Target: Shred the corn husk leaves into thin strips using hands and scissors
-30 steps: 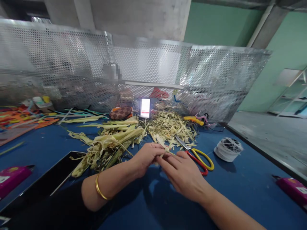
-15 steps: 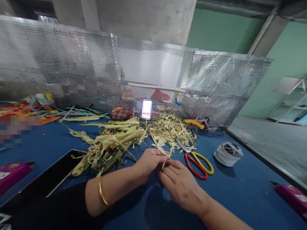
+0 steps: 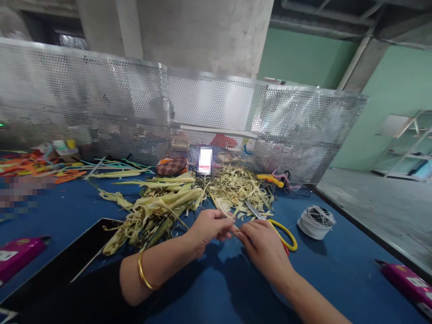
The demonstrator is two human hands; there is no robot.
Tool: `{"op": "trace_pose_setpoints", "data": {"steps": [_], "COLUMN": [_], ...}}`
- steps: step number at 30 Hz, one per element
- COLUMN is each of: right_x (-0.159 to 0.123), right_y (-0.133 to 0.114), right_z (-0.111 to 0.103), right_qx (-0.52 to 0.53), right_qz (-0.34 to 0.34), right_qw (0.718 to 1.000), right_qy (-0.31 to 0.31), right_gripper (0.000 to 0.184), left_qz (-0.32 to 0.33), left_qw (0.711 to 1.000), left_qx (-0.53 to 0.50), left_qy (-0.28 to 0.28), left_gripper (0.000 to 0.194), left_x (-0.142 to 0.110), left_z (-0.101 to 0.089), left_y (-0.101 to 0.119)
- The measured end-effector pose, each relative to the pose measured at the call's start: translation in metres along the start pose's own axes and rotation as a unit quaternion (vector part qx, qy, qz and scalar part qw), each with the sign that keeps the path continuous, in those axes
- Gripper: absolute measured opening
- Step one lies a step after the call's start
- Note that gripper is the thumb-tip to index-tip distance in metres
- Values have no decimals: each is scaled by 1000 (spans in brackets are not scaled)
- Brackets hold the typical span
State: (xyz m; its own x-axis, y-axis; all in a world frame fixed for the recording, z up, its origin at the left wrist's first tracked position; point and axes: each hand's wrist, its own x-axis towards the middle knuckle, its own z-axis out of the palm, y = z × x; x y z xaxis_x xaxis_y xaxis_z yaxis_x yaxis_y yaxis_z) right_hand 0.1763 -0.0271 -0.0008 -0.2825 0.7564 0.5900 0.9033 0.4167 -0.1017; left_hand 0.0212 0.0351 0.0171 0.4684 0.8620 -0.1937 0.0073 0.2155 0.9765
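Note:
A thin pale strip of corn husk [image 3: 224, 209] runs between my two hands above the blue table. My left hand [image 3: 209, 228] pinches it between thumb and fingers. To its right, my right hand [image 3: 262, 245] grips the strip's lower end with closed fingers, just apart from the left. Scissors [image 3: 285, 234] with one yellow and one red handle lie partly hidden behind my right hand, blades toward the husk scraps [image 3: 241, 189]. Left of my left hand lies a heap of longer corn husks [image 3: 165, 200].
A spool of white string [image 3: 316, 222] stands at the right. Magenta devices lie at the left [image 3: 20, 256] and right [image 3: 408, 283] edges. A black tray [image 3: 91, 238] lies beside my left forearm. A perforated metal screen [image 3: 212, 103] stands behind a checkered pouch [image 3: 171, 166] and lit phone [image 3: 205, 161].
My right hand has moved right and slightly up, now covering most of the red scissor handle. The hands are farther apart, with the husk strip between them. The view has tilted slightly.

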Motion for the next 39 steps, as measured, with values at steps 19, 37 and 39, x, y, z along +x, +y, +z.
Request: {"op": "trace_pose_setpoints", "data": {"steps": [19, 37, 39], "right_x": [4, -1, 0], "right_y": [15, -3, -3], "right_z": [-10, 15, 12], "right_qx": [-42, 220, 199], "right_qz": [55, 200, 205], "right_qw": [997, 955, 958], "right_qy": [27, -20, -30], "right_gripper": [32, 5, 7], "left_qz": [233, 155, 182], "left_qw": [894, 933, 897], "left_qx": [382, 318, 399], "left_qy": [9, -69, -56], "left_gripper": [28, 36, 37], "left_x": [-3, -24, -25], "left_z": [-16, -35, -36], "left_y": [0, -19, -18]}}
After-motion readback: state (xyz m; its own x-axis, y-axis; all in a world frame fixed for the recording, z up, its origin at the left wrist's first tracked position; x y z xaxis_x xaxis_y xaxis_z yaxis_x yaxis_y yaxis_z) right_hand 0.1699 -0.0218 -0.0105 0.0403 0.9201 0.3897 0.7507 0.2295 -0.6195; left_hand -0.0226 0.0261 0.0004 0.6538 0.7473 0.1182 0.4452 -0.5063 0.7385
